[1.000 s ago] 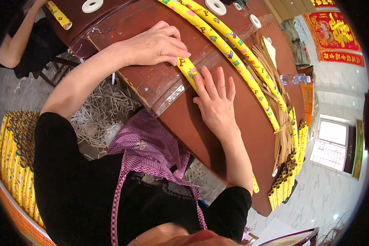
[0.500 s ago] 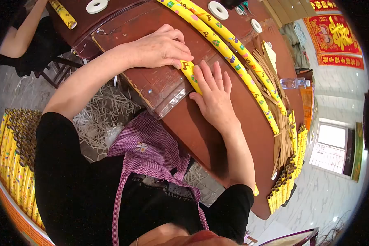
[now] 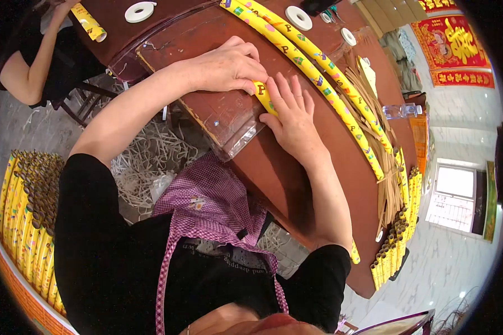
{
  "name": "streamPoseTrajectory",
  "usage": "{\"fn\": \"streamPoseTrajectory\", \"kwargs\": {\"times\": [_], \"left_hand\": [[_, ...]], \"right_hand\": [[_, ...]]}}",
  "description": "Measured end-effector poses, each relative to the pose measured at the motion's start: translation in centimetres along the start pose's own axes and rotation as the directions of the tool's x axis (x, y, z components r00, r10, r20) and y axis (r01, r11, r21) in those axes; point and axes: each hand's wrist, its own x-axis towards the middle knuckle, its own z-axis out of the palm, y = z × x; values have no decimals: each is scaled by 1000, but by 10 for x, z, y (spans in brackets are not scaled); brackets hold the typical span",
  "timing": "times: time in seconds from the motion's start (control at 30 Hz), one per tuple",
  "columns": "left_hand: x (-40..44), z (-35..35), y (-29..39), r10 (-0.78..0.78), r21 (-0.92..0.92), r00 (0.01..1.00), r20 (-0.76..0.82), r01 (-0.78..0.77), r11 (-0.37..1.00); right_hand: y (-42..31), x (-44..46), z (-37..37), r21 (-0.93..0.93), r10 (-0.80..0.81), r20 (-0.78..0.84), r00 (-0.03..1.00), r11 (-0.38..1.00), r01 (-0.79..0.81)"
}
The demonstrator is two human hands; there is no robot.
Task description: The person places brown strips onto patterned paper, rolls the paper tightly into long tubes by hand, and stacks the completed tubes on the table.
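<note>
Yellow patterned tube: a short stretch (image 3: pixel 262 93), printed with a P, shows between the two hands, slanting over the reddish-brown worktop (image 3: pixel 332 184).
Left hand: its grip (image 3: pixel 229 67) is bent over the tube's upper part; whether the fingers close around it, I cannot tell.
Right hand: its grip (image 3: pixel 294 120) is unclenched, fingers extended, resting against the tube just beside the left.
Scuffed board: it (image 3: pixel 204 109) lies under the left forearm, clear tape (image 3: pixel 241 140) along its near end.
Long yellow tubes: two (image 3: pixel 319 81) lie side by side beyond the hands, near brown strips (image 3: pixel 389 204).
Clear bottle: on its side (image 3: pixel 399 111), near the strips.
Upright tubes: many (image 3: pixel 28 212) stand packed together at far left.
Another person: a bare forearm (image 3: pixel 39 72) at upper left.
</note>
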Motion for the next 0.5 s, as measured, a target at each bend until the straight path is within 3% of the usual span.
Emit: {"fn": "streamPoseTrajectory", "kwargs": {"times": [0.23, 0.37, 0.43, 0.5], "left_hand": [[0, 1, -1, -6, -12, 1000, 7, 6, 1000], [0, 2, -1, -63, -7, 998, -13, 62, 998], [0, 1, 5, -119, 1, 993, 2, 119, 993], [0, -4, 10, -252, -34, 967, 33, 253, 967]], "right_hand": [[-6, -3, 5, -337, -165, -66, 984, 932, 134], [-3, 1, -1, -226, -216, -159, 963, 958, 178], [-10, 4, -6, -14, -80, -139, 987, 997, 79], [-9, 4, 1, -82, -64, -106, 992, 995, 55]]}}
